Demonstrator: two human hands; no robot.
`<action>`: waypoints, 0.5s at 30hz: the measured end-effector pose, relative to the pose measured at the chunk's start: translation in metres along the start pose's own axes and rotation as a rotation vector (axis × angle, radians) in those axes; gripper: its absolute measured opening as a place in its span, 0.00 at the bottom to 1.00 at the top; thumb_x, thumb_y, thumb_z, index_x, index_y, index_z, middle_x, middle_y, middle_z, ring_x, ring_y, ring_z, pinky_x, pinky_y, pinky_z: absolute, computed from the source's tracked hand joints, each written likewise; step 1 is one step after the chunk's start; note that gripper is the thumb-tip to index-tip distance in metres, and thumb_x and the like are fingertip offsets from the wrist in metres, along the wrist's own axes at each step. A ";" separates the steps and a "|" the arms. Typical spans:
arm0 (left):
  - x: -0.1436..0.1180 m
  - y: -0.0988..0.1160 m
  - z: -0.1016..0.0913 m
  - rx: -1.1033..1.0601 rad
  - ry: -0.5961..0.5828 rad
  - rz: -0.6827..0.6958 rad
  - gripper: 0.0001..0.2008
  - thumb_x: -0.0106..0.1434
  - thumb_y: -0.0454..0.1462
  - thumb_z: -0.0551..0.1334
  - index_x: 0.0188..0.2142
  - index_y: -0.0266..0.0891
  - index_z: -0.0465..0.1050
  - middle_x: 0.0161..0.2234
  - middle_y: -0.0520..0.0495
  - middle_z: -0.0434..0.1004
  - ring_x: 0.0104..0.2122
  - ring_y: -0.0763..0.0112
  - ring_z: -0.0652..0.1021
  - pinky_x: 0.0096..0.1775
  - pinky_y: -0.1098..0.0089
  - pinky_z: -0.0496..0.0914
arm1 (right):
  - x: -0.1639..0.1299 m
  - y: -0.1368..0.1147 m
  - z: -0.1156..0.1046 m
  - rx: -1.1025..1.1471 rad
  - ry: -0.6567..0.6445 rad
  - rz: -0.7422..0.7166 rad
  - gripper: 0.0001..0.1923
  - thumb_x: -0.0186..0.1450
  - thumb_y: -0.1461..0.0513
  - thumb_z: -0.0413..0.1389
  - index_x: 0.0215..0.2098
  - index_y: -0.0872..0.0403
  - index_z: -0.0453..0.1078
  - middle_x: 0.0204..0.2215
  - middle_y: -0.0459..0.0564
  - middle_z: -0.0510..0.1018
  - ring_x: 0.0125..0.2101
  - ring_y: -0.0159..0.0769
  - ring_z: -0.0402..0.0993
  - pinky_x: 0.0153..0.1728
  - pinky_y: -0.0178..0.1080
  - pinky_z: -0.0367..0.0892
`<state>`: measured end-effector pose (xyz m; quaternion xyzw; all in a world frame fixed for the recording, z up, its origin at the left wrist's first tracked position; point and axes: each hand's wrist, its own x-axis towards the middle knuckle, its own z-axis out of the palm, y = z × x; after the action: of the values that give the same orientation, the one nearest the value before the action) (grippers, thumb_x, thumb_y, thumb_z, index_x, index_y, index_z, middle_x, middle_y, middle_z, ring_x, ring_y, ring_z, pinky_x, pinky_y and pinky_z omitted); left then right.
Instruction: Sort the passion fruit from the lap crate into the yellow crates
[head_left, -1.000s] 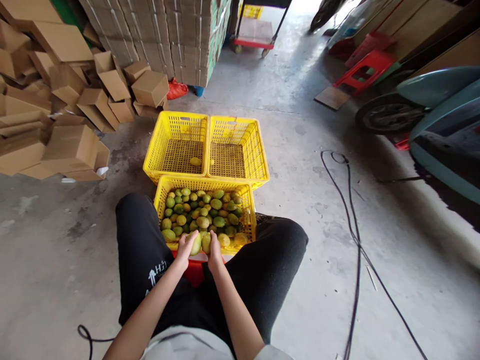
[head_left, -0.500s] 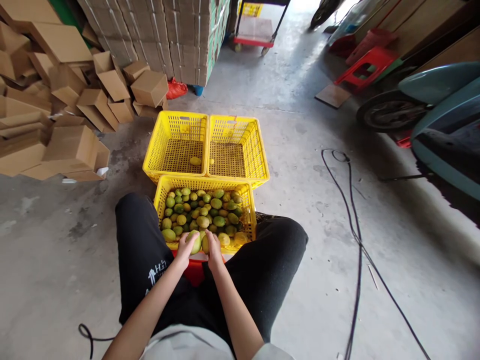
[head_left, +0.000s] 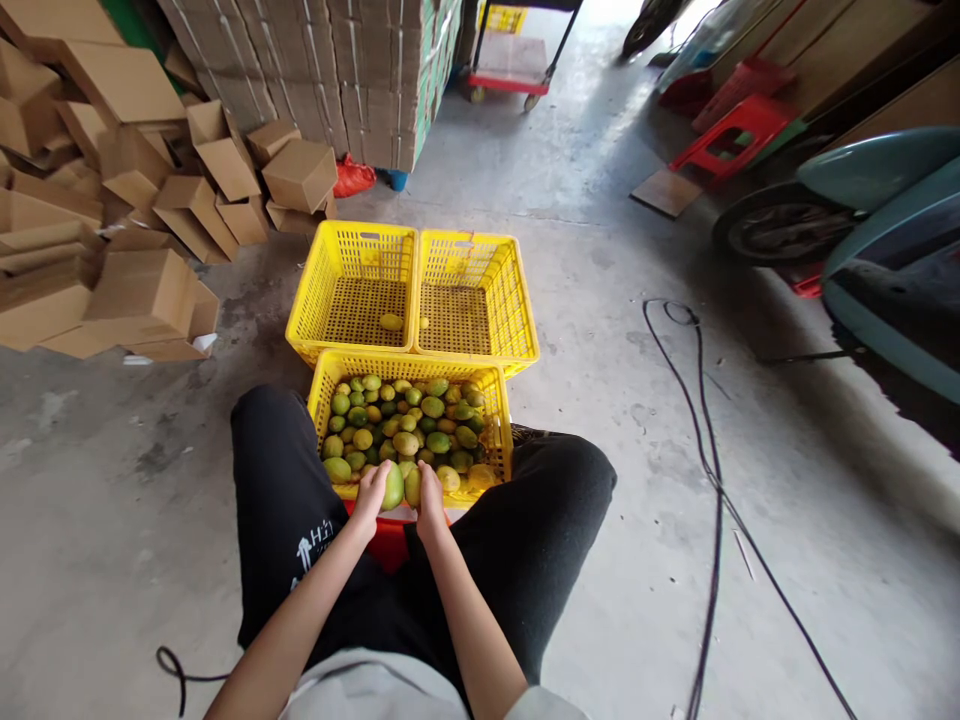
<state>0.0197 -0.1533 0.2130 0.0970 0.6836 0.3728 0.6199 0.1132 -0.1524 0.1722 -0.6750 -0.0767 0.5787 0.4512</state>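
My left hand (head_left: 370,497) is closed round a green lemon (head_left: 393,487), its thumb lying along the top. Close beside it, my right hand (head_left: 430,500) grips a second, yellower-green lemon (head_left: 412,486). Both hands are over the near rim of a yellow plastic crate (head_left: 321,400) between my knees. Many green and yellow lemons (head_left: 406,445) cover the floor of this crate. The undersides of the held lemons and some of my fingers are hidden.
Behind stand two more yellow crates, the left one (head_left: 300,300) with a yellow lemon (head_left: 391,322) inside, the right one (head_left: 529,310) with a small piece of yellow fruit. Cardboard boxes (head_left: 142,295) lie at left. A black cable (head_left: 718,540) and a scooter (head_left: 885,220) are at right.
The lemon in my left hand has turned slightly and shows more of its green side. My hands stay in almost the same place. The crates have not moved.
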 end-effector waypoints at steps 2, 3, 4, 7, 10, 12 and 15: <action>-0.002 0.001 0.000 0.016 -0.002 -0.010 0.27 0.46 0.53 0.75 0.37 0.37 0.73 0.34 0.44 0.79 0.39 0.59 0.80 0.37 0.67 0.72 | -0.001 -0.002 0.000 0.023 0.024 0.067 0.14 0.58 0.50 0.57 0.26 0.51 0.65 0.22 0.45 0.70 0.26 0.36 0.65 0.27 0.38 0.62; -0.003 0.001 0.000 0.025 0.011 -0.016 0.27 0.46 0.51 0.76 0.38 0.38 0.72 0.35 0.44 0.79 0.39 0.60 0.80 0.38 0.67 0.72 | -0.001 -0.003 0.000 0.028 0.027 0.072 0.13 0.58 0.50 0.58 0.26 0.51 0.66 0.22 0.45 0.70 0.26 0.36 0.65 0.27 0.38 0.63; -0.004 0.001 0.001 0.031 0.031 -0.024 0.28 0.45 0.49 0.77 0.40 0.38 0.71 0.36 0.44 0.79 0.38 0.60 0.80 0.38 0.67 0.72 | -0.002 -0.004 0.000 0.030 0.028 0.072 0.13 0.58 0.51 0.58 0.26 0.51 0.66 0.23 0.45 0.70 0.26 0.36 0.66 0.27 0.38 0.63; -0.004 0.000 0.002 0.028 0.073 -0.021 0.30 0.44 0.44 0.79 0.41 0.40 0.68 0.36 0.45 0.78 0.37 0.63 0.80 0.38 0.66 0.73 | -0.003 -0.005 0.000 0.034 0.040 0.063 0.13 0.58 0.51 0.59 0.26 0.50 0.65 0.23 0.45 0.70 0.27 0.37 0.67 0.28 0.38 0.64; -0.002 -0.003 0.002 0.025 0.050 -0.009 0.28 0.45 0.44 0.79 0.39 0.40 0.67 0.35 0.46 0.77 0.34 0.64 0.80 0.37 0.66 0.74 | -0.002 -0.004 0.000 0.035 0.055 0.070 0.12 0.58 0.51 0.59 0.27 0.50 0.65 0.23 0.45 0.71 0.27 0.38 0.67 0.28 0.39 0.64; 0.000 -0.005 0.001 0.039 0.040 -0.003 0.27 0.45 0.44 0.79 0.37 0.40 0.67 0.32 0.48 0.76 0.33 0.65 0.79 0.36 0.66 0.73 | -0.003 -0.005 0.000 0.037 0.054 0.083 0.12 0.58 0.52 0.59 0.28 0.51 0.66 0.23 0.45 0.71 0.27 0.38 0.67 0.28 0.39 0.64; 0.002 -0.006 -0.001 0.073 0.052 0.025 0.26 0.43 0.46 0.78 0.35 0.41 0.67 0.30 0.50 0.74 0.32 0.65 0.78 0.35 0.68 0.72 | -0.005 -0.006 0.001 0.037 0.035 0.070 0.14 0.55 0.51 0.60 0.30 0.52 0.69 0.24 0.46 0.72 0.29 0.39 0.68 0.29 0.39 0.63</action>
<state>0.0206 -0.1567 0.2076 0.1183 0.7112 0.3578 0.5935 0.1137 -0.1514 0.1798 -0.6788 -0.0344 0.5838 0.4441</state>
